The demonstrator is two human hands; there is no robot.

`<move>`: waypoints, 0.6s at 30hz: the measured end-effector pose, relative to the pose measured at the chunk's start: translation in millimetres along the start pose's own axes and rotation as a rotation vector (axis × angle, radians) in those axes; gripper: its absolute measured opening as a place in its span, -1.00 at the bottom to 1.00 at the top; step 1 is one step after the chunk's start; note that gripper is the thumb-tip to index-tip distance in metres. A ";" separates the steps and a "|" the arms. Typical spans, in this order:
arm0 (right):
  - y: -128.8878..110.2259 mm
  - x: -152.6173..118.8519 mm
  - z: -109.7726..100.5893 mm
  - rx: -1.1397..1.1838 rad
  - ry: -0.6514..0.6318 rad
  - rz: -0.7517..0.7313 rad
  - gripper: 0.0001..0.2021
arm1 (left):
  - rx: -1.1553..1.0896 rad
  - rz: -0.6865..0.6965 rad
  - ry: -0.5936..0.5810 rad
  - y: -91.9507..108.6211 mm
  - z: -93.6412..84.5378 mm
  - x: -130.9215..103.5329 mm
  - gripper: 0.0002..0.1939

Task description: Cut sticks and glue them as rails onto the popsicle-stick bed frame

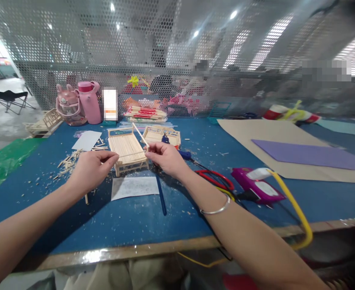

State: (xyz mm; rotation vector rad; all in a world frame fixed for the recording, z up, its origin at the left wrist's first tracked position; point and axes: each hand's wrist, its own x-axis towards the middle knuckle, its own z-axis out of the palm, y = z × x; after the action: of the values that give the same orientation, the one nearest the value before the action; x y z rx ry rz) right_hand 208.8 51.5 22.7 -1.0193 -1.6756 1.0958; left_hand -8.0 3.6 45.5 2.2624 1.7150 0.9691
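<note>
A small model bed made of thin wooden sticks [125,146] stands upright on the blue table. My left hand [90,168] is at its front left corner, thumb and forefinger pinched together. At the front right corner my right hand [167,160], with a bangle on the wrist, is also closed in a pinch. A thin wooden stick [132,154] runs between the fingertips of both hands, across the front of the bed. One slanting stick [140,134] rises along the bed's right side to my right fingers. The exact contact at the fingertips is too small to make out.
Behind the bed lies another stick piece [174,137]. Stick scraps [67,163] litter the left. White paper [135,187] and a blue rod [161,197] lie in front. Scissors with red handles [216,177] and a purple device [257,187] are at right. A pink bottle [90,105] stands behind.
</note>
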 end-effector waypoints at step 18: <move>1.1 -0.6 0.5 0.081 0.013 0.030 -0.78 | -0.044 -0.085 0.026 -8.4 7.4 -8.3 -0.69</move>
State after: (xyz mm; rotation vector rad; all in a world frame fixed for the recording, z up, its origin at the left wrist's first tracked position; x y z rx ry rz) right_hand 208.7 51.1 21.4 -1.0000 -1.5974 1.1651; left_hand -11.7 0.9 32.4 2.1398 1.7665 1.0122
